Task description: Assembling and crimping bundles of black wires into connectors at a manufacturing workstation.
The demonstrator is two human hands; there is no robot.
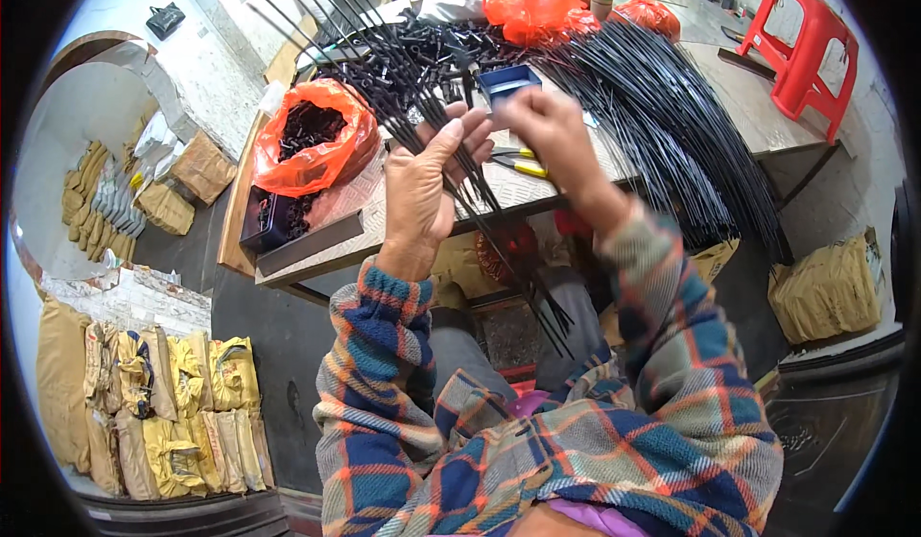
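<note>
My left hand (422, 177) is closed around a bundle of thin black rods (393, 115), which slants from the table's far side down toward my lap. Beside it, to the right, my right hand (552, 139) is raised over the table edge. Motion smears its fingers, so what they hold, if anything, cannot be made out. Just beyond it sits a small blue box (508, 78). Pliers with yellow handles (528, 167) lie under the right hand. A heap of small black parts (422, 43) spreads behind the bundle.
An orange-red bag (360, 139) of black parts stands on the table's left. A large pile of black rods (672, 105) hangs over the right edge. A red stool (806, 52) is at far right. Wrapped packages (825, 287) and yellow sacks (173, 451) stand on the floor.
</note>
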